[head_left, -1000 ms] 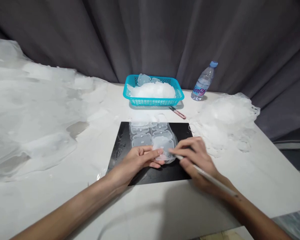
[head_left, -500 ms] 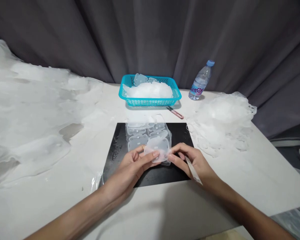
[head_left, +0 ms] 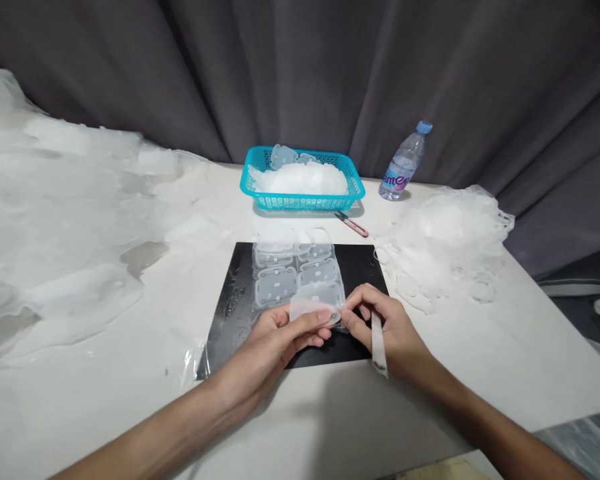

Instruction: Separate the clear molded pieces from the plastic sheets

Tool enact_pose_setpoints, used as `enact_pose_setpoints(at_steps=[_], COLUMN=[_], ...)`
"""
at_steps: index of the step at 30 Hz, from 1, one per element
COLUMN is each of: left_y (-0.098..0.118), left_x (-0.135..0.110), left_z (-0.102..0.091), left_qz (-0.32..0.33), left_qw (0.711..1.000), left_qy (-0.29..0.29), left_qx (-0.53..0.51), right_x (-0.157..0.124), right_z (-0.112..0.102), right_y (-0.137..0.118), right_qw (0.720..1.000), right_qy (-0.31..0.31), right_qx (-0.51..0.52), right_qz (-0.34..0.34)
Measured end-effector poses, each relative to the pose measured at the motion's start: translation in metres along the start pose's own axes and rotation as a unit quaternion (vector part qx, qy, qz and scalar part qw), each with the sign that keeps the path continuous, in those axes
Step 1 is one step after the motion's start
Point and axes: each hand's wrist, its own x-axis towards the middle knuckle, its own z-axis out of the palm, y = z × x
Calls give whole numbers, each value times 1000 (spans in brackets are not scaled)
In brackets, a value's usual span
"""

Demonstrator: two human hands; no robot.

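Observation:
My left hand (head_left: 293, 333) is closed on a thin translucent moulded piece (head_left: 310, 301), with the thumb pressed on top and the fingers underneath. At its right edge, the thumb and index finger of my right hand (head_left: 380, 320) are pinched together. A narrow, pale flat strip (head_left: 379, 347) sticks out of my right hand toward the wrist; what kind of tool it is I cannot make out. Under and behind my hands lies a translucent sheet of joined moulded pieces (head_left: 276, 285), on a black mat (head_left: 363, 267). My fingertips hide part of the held piece's edge.
A turquoise basket (head_left: 305, 201) holds white translucent pieces. Near it are pink-handled thread snips (head_left: 353, 225) and a water bottle (head_left: 403, 167). Translucent sheets (head_left: 70, 213) cover the table's left side; a heap of thin scraps (head_left: 447, 233) lies at right. A dark curtain (head_left: 300, 73) hangs behind.
The held piece has tilted flatter and lower, showing more of the sheet behind it. My left thumb has shifted right. The pale strip in my right hand has swung to point more straight down.

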Motion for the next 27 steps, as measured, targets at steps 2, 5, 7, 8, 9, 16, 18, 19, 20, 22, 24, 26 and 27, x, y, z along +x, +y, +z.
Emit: enact_pose_setpoints(at_steps=[2, 5, 7, 8, 9, 16, 18, 19, 20, 22, 24, 26, 27], left_y=[0, 2, 5, 7, 8, 5, 3, 2, 1, -2, -4, -5, -5], left_x=[-4, -11, -13, -13, -12, -6, -5, -5, -4, -4, -4, -5, -5], left_z=[4, 5, 1, -2, -5, -7, -5, -4, -3, -3, -4, -5, -5], left_qz=[-17, -37, -43, -45, -47, -23, -17, -11, -5, 1, 2, 2, 2], left_qw=[1000, 998, 999, 998, 998, 993, 996, 997, 998, 998, 998, 997, 997], left_qy=[-7, -33, -34, -27, -21, -20, -13, -9, -7, -9, -13, -10, -5], left_qx=[-9, -25, -4, 17, 42, 117, 91, 79, 69, 61, 64, 71, 72], right_x=[2, 7, 9, 10, 10, 11, 11, 11, 11, 10, 8, 6, 5], right_z=[4, 3, -6, -11, -17, -24, -16, -13, -11, -10, -13, -18, -20], right_y=[6, 16, 19, 19, 17, 6, 9, 10, 11, 13, 12, 10, 9], right_qw=[998, 989, 988, 990, 992, 986, 987, 990, 994, 998, 993, 983, 977], right_qy=[33, 47, 19, -4, -32, -139, -115, -101, -85, -52, -36, -28, -25], right_qx=[-49, -138, -153, -143, -124, 75, 91, 78, 50, -27, -93, -134, -149], right_qz=[-3, 3, 3, -5, -18, 54, 67, 60, 46, 2, -56, -120, -151])
